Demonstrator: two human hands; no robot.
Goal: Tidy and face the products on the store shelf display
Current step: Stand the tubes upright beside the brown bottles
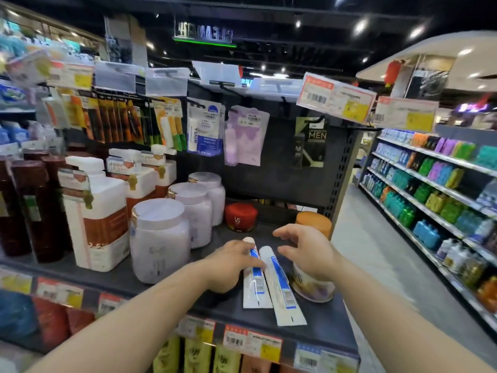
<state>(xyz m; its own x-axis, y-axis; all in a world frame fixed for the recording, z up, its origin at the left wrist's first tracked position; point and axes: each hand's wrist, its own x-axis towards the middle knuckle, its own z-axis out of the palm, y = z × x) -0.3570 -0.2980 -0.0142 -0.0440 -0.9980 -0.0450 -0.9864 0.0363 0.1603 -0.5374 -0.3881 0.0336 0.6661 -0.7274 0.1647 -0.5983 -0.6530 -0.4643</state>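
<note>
Dark shelf in a store aisle, under ceiling spotlights.
Two white tubes are lying near the front edge (caps pointing rearward, long axes front-to-back); left hand is resting on the left tube with relaxed fingers; right hand is hovering, fingers spread.

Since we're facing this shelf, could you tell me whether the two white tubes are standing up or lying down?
Lying down: both white tubes rest flat on the shelf, caps toward the back.

**Shelf layout**

Two tubes lie side by side on the shelf near its front edge. A tub stands just right of them, jars to the left (pump bottles beyond), hanging packets behind.
</note>
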